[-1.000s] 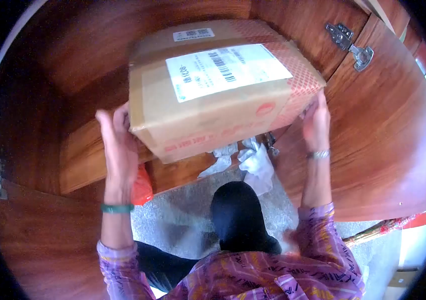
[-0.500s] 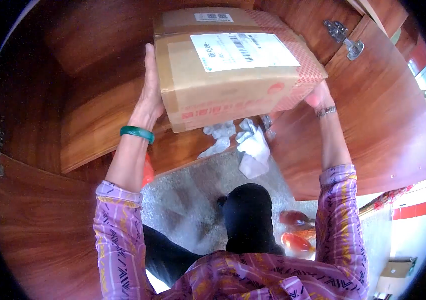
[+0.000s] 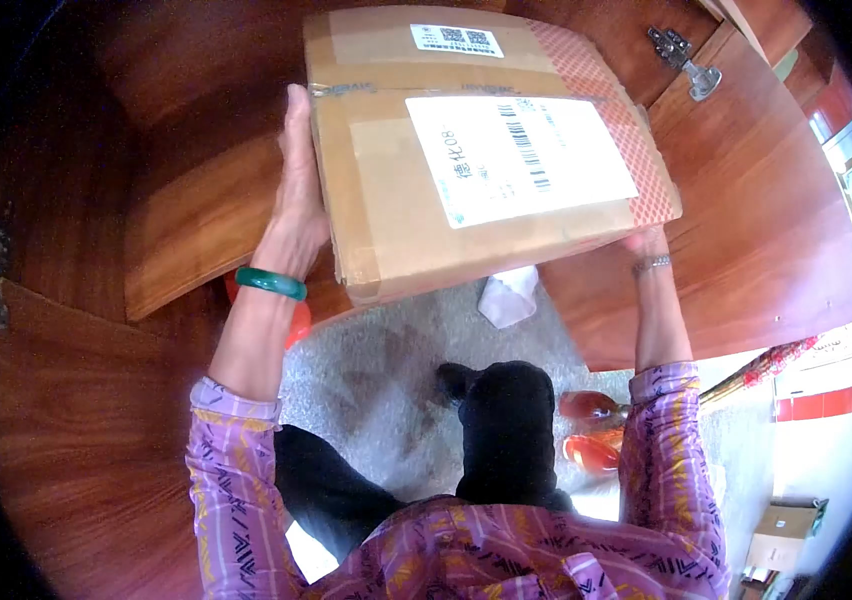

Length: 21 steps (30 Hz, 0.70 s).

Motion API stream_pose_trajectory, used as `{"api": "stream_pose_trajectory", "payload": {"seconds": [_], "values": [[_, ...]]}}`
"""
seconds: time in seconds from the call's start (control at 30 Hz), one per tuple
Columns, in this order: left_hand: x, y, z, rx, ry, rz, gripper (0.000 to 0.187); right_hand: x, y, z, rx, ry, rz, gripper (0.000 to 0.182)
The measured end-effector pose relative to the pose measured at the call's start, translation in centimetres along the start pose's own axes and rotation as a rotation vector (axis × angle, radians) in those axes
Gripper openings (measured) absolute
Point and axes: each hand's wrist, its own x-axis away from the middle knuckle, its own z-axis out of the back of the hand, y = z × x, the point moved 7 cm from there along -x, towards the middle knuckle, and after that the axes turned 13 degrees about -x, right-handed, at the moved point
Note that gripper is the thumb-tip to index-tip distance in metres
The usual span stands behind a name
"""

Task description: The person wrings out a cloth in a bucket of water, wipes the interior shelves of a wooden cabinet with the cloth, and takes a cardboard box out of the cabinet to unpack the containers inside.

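Between my two hands a brown cardboard box [image 3: 396, 225] is held up in front of the wooden cupboard. It carries a large white shipping label [image 3: 521, 160], a smaller label with square codes [image 3: 456, 40] and a red patterned band on its right end. My left hand [image 3: 301, 190] lies flat along the box's left side, thumb side up, with a green bangle [image 3: 271, 283] on the wrist. At the lower right corner, my right hand [image 3: 646, 240] supports the box; its fingers are mostly hidden behind and under it. A metal watch band [image 3: 652, 263] circles that wrist.
Wooden cupboard doors stand open, the right door [image 3: 726, 230] with a metal hinge [image 3: 684, 65], the left [image 3: 76, 430] with another. White crumpled plastic [image 3: 509, 298] hangs below the box. Red rounded objects [image 3: 591, 453] stand on the floor by my leg. Another carton [image 3: 784, 530] sits at lower right.
The box has tilted so that more of its top faces me, and its front edge has come lower and nearer. Both hands stay on it. It now covers most of the white plastic.
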Motion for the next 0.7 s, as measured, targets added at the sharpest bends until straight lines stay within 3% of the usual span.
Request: {"api": "stream_pose_trajectory", "payload": {"seconds": [0.27, 0.37, 0.4, 0.5, 0.7], "values": [[7.1, 1.9, -0.3, -0.043, -0.091, -0.015, 0.086, 5.0, -0.5, 4.2, -0.006, 0.029, -0.007, 0.055], [8.7, 0.0, 0.3, -0.013, 0.015, -0.049, 0.073, 8.7, -0.9, 6.3, -0.013, 0.048, -0.031, 0.055], [9.5, -0.9, 0.8, 0.121, 0.046, 0.016, 0.066, 9.9, -1.0, 7.0, -0.014, 0.053, -0.038, 0.055], [11.2, -2.4, 1.0, 0.133, 0.066, 0.08, 0.052, 13.2, -1.5, 8.8, -0.023, 0.081, -0.054, 0.055], [14.8, -4.8, 2.1, 0.209, 0.104, 0.155, 0.054, 18.5, -1.6, 10.3, -0.026, 0.11, -0.09, 0.056]]}}
